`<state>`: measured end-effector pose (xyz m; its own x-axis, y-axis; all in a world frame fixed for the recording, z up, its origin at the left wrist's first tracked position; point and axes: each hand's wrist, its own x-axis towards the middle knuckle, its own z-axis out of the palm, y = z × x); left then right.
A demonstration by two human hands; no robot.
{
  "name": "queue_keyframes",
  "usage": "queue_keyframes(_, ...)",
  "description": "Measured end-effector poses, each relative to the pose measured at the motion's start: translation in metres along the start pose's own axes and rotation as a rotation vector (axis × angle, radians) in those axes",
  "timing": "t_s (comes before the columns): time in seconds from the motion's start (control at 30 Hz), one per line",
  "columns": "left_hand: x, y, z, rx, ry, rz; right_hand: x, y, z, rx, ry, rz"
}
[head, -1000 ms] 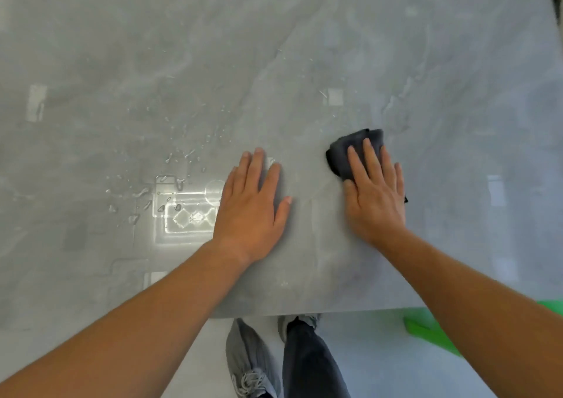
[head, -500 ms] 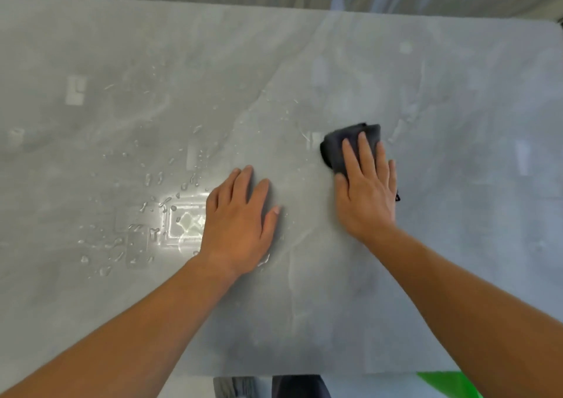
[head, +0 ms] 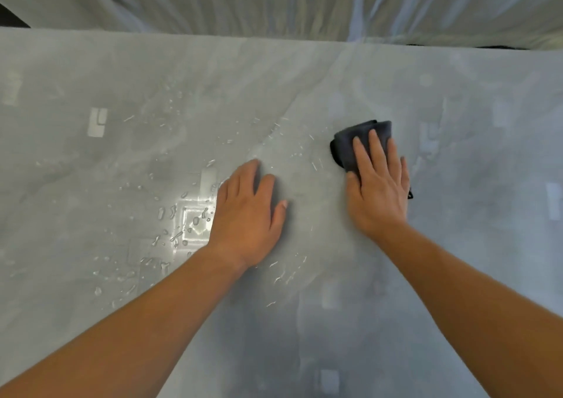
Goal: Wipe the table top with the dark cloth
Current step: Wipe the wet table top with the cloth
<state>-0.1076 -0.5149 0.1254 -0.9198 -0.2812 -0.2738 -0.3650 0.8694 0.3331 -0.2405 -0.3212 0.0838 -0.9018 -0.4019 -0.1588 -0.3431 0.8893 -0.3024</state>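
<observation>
A glossy grey marble table top [head: 457, 245] fills the view. The dark cloth [head: 347, 143], folded into a small wad, lies on it right of centre. My right hand [head: 377, 184] lies flat on the cloth with straight fingers pressing it down; most of the cloth is hidden under the palm. My left hand [head: 249, 214] rests flat on the bare table to the left of it, fingers straight, holding nothing. Water droplets [head: 170, 233] are scattered over the table left of my left hand and some lie between the hands.
A pale draped curtain or sheet [head: 274, 1] hangs beyond the table's far edge. Bright light reflections [head: 195, 218] sit on the wet patch. The near table edge is out of view.
The view has tilted up, so the far edge and curtain now show and the floor and shoes have gone. My right hand has pushed the cloth farther away across the table; the left hand stays flat.
</observation>
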Motion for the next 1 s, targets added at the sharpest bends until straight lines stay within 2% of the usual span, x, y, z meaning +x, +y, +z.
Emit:
queue_keyframes(0.1,0.028,-0.004,-0.006,0.007,0.0,-0.008,-0.009,-0.02,0.007,0.008,0.028,0.013)
queue_keyframes(0.23,0.069,-0.012,-0.016,0.009,-0.008,-0.022,-0.06,-0.021,0.017,-0.045,-0.048,-0.249)
queue_keyframes(0.3,0.086,-0.017,-0.02,0.042,-0.015,-0.012,-0.053,-0.012,0.011,-0.042,-0.066,-0.28)
queue_keyframes(0.37,0.099,-0.023,-0.023,0.098,-0.037,0.003,-0.021,-0.011,0.004,-0.031,-0.042,-0.189)
queue_keyframes(0.47,0.121,-0.034,-0.026,0.135,-0.064,0.02,0.04,-0.023,-0.002,0.011,0.015,0.079)
queue_keyframes(0.53,0.135,-0.041,-0.03,0.146,-0.076,0.016,0.056,-0.041,0.004,-0.015,0.035,0.123)
queue_keyframes(0.67,0.144,-0.051,-0.037,0.143,-0.06,0.002,0.018,-0.059,0.018,-0.114,-0.021,-0.208)
queue_keyframes(0.77,0.141,-0.059,-0.039,0.127,-0.075,0.025,0.023,-0.046,0.011,-0.127,-0.083,-0.288)
queue_keyframes(0.83,0.142,-0.062,-0.038,0.13,-0.096,0.048,0.056,-0.043,0.003,-0.133,-0.075,-0.219)
queue_keyframes(0.93,0.143,-0.066,-0.036,0.117,-0.091,0.07,0.128,-0.054,-0.003,-0.054,0.001,0.033)
queue_keyframes(1.0,0.142,-0.069,-0.035,0.105,-0.08,0.084,0.157,-0.073,0.001,-0.037,0.035,0.126)
